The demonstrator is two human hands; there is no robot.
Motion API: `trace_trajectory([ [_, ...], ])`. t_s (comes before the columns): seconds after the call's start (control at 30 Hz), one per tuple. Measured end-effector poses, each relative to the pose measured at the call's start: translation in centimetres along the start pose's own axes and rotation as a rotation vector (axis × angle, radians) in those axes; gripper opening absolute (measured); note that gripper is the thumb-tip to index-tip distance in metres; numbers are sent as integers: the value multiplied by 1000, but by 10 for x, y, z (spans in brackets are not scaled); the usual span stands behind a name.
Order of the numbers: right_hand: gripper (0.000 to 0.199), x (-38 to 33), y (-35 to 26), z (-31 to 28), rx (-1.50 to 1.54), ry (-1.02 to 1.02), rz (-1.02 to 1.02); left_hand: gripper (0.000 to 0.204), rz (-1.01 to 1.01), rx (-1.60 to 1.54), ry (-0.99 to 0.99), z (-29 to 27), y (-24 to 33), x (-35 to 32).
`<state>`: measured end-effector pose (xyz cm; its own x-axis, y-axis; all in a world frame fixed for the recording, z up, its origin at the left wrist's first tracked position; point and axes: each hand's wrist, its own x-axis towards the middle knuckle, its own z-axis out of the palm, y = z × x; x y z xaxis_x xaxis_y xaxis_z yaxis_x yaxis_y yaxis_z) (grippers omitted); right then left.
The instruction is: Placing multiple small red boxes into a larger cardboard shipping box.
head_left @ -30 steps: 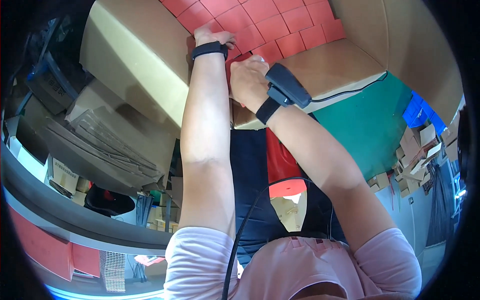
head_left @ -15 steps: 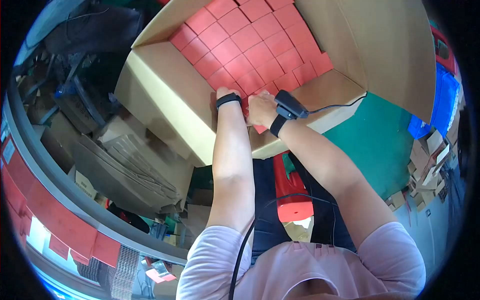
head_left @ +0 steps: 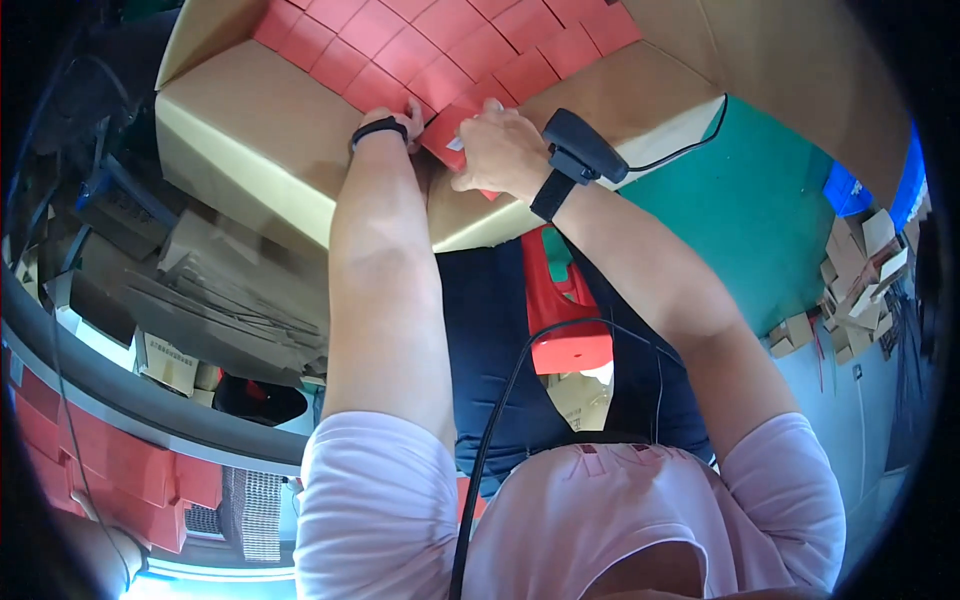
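Note:
A large open cardboard carton stands before me, with rows of small red boxes packed tightly inside. My right hand grips one red box, tilted at the carton's near corner, with a pale patch showing on its side. Just left of that box, my left hand reaches over the near wall with its fingers apart, beside the packed row. Some of its fingertips are hidden inside the carton. A black band circles each wrist, and the right one carries a black device with a cable.
Flattened cardboard is stacked at the left. A grey-edged table with red boxes curves along the lower left, near what looks like another person's arm. Below the carton is a red stool. Cardboard scraps lie at the right.
The carton now appears higher and further left in the view. My right hand has lifted a red box into sight, and my left hand has moved away from it to the left.

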<state>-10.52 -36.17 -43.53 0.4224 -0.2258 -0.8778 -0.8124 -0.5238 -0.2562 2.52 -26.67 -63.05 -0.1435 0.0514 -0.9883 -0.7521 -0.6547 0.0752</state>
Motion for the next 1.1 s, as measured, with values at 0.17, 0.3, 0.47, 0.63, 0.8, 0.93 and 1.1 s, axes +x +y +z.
trace_trajectory([
  [0.17,47,0,-80,-32,203,178,-336,58,289,1011,121,-27,-180,-4],
  [0.3,48,5,-44,-24,127,103,-246,53,1088,2659,335,-27,-111,-3],
  [0.47,47,5,-52,-35,143,85,-252,47,994,3014,56,-41,-91,-45],
  [0.63,63,14,-70,-42,31,-65,-250,44,776,2003,191,-61,-98,-80],
  [0.8,63,14,-80,-48,-30,-101,-192,43,-78,143,108,-49,-72,-113],
  [0.93,63,16,-76,-40,9,14,-267,45,-47,750,-49,-58,-62,-125],
  [1.1,62,14,-68,-36,-4,60,-254,47,54,687,-26,-60,-44,-133],
])
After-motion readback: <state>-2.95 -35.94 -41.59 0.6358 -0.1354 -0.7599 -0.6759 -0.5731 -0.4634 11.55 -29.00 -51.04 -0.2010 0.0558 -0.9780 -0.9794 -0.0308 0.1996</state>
